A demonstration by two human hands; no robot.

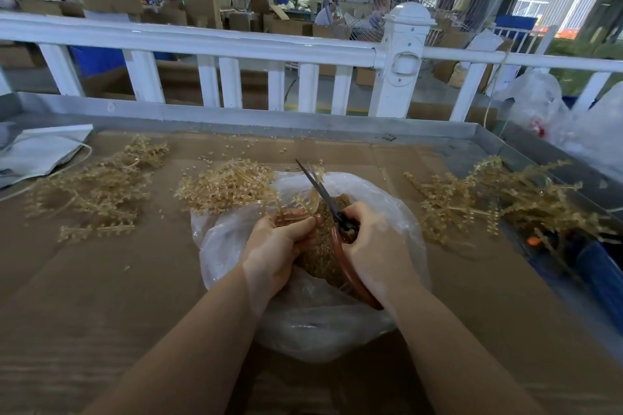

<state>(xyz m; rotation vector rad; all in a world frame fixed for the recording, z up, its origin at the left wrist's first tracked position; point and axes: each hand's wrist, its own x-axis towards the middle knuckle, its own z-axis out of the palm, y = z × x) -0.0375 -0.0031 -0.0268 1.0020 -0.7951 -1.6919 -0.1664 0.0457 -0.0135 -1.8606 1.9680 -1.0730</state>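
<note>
My right hand (377, 246) grips a pair of scissors (323, 194) by their reddish-brown handles, the dark blades pointing up and away to the left. My left hand (279, 246) holds a tan plastic sprue strip (308, 204) right beside the blades. Both hands hover over a clear plastic bag (381, 199) lying open on the table, with a heap of small tan cut pieces (320, 256) inside it. My fingers hide most of the strip.
Tan sprue piles lie on the cardboard-covered table (135, 280): one at the left (97, 185), one behind the bag (226, 185), one at the right (499, 199). A metal rim (269, 116) and white fence (236, 44) bound the far side. White bags (580, 121) sit far right.
</note>
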